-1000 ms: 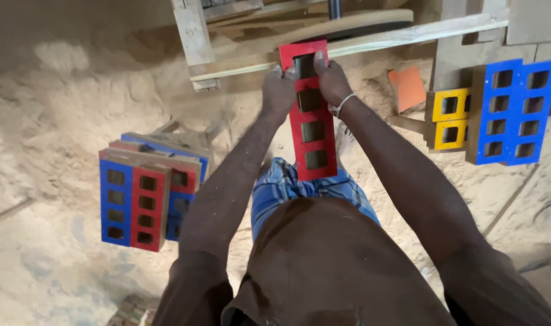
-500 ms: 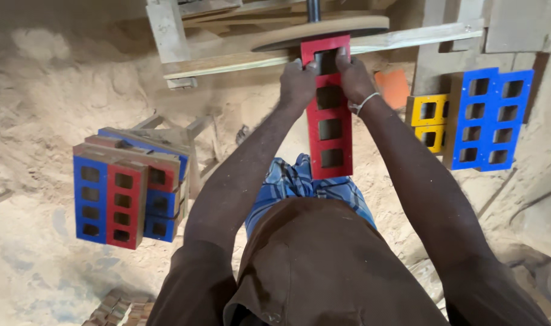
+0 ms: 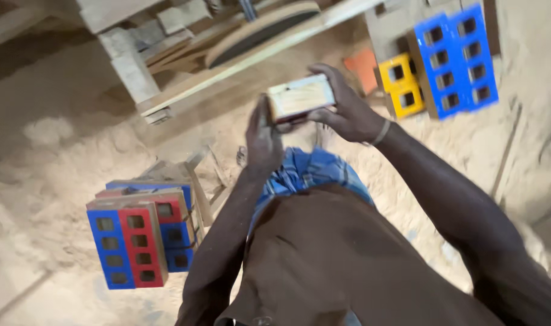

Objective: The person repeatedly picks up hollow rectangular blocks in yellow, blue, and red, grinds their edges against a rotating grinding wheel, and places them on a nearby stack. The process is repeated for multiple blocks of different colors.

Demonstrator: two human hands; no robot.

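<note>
Floor [image 3: 58, 151] here is basically all loose sawdust, pale and lumpy. On the left sits a stack of painted wooden blocks [image 3: 140, 238], red and blue with square holes. Far right there's a yellow block [image 3: 402, 84] just beside a bigger blue block [image 3: 459, 57]. Bare timber offcuts [image 3: 130, 69] sit at the far side.

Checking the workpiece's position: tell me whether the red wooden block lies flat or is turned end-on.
Turned end-on: the red wooden block shows its bare pale end, held between left hand and right hand.
</note>
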